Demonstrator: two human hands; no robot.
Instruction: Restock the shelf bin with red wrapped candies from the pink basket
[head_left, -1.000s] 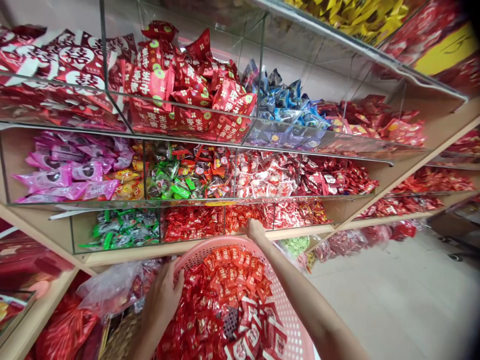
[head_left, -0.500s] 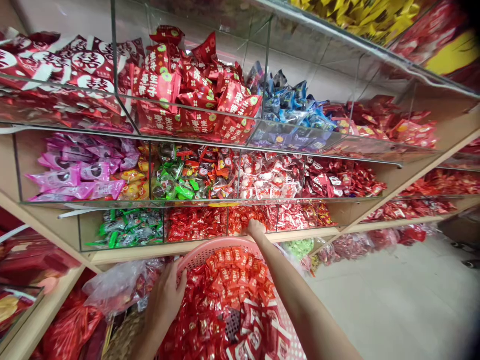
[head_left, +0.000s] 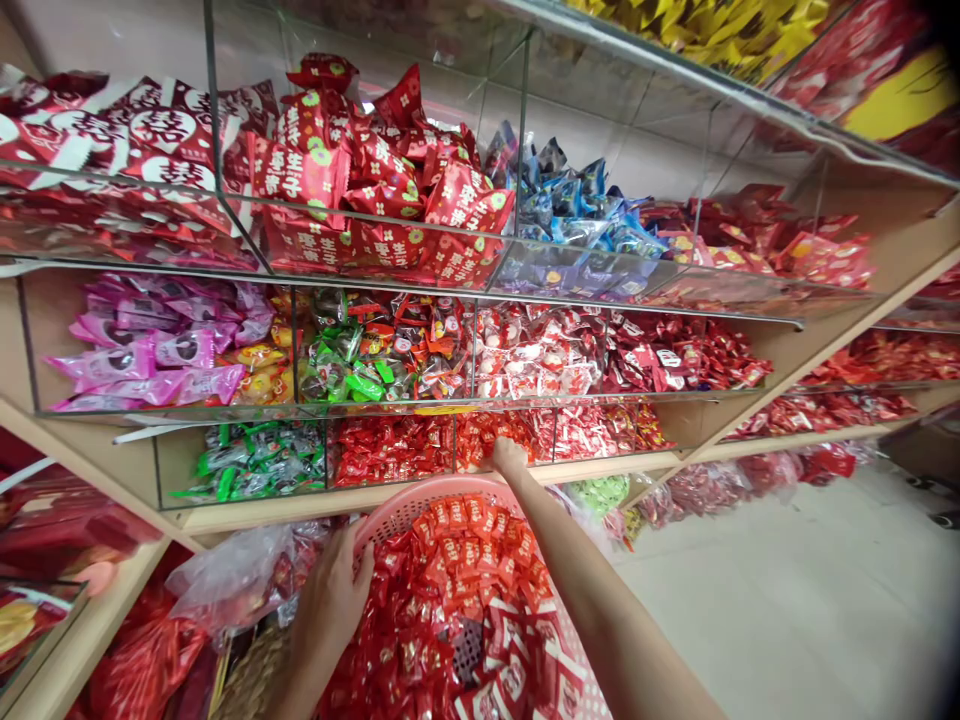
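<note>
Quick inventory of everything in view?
pink plastic basket: one, pink, below the hands, heaped with sweets
red wrapped sweets: many, red and white, in the basket
red sweets in the low bin: many, red, low row
pink packets: many, pink, middle row, left
green wrapped sweets: many, green and silver, low row, left
blue packets: many, blue, top row
clear acrylic bins: several, clear, in rows on the shelves
wooden shelves: several, pale wood, behind and beside the bins
clear plastic bag: one, clear, left of the basket
floor: one, pale, lower right
left hand: one, on the basket rim
right hand: one, at the low-bin sweets
</note>
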